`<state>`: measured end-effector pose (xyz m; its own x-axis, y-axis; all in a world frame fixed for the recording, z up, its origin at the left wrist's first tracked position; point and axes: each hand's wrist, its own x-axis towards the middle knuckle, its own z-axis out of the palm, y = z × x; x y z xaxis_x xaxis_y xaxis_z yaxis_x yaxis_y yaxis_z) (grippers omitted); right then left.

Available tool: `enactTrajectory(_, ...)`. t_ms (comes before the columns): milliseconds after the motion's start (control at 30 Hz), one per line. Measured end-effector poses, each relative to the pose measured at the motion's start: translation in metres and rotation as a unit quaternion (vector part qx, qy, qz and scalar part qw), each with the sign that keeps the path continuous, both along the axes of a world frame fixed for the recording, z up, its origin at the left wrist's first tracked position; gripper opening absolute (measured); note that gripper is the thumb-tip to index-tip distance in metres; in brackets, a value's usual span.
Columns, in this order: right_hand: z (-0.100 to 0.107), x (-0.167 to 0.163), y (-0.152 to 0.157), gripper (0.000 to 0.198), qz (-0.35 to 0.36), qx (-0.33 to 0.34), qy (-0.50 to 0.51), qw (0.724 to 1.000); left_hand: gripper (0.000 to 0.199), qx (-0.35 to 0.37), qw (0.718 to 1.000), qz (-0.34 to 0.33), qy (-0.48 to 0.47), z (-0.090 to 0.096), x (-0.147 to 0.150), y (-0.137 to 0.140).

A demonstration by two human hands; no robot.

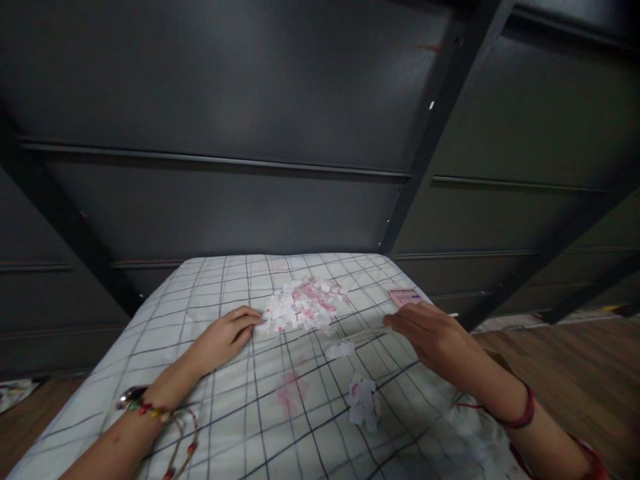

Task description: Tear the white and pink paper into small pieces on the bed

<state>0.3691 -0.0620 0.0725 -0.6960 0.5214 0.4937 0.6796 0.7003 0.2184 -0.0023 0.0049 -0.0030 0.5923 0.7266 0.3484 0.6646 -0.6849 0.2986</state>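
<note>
Head view gives me both hands over a bench (pixel 165 313) spread with a white cloth (pixel 210 427) ruled in dark squares. I find the main heap of torn paper (pixel 300 307), white with pink patches, near the bench's far edge, between the two hands. At its left side I have the left hand (pixel 233 335), resting low with its fingers bent and close together, a ring (pixel 237 313) on one of them. Its fingertips appear to touch the outermost scraps; I cannot tell whether one is pinched there.

On the other side, well apart from the heap, I see the right hand (pixel 425 330), palm down, its fingers drawn together. A thin, pale, see-through streak runs leftward from its fingertips, but I cannot make out whether it is held. Just beyond this hand lies a pink phone (pixel 404 296), partly covered by it from my angle.

Nearer to me lie a small clump of scraps (pixel 340 351) and a taller clump (pixel 364 402), with a pink stain (pixel 291 393) to their left.
</note>
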Motion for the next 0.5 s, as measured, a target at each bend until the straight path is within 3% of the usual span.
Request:
enactTrajectory(233,-0.002,-0.004,0.002,0.032,0.042,-0.008,-0.006,0.999,0.031,-0.002,1.000,-0.001,-0.007,0.000,0.001,0.001)
enactTrajectory(500,0.015,0.005,-0.019,0.039,0.017,-0.049,-0.020,0.998,0.030,-0.006,1.000,0.006,-0.002,-0.004,-0.003,0.002)
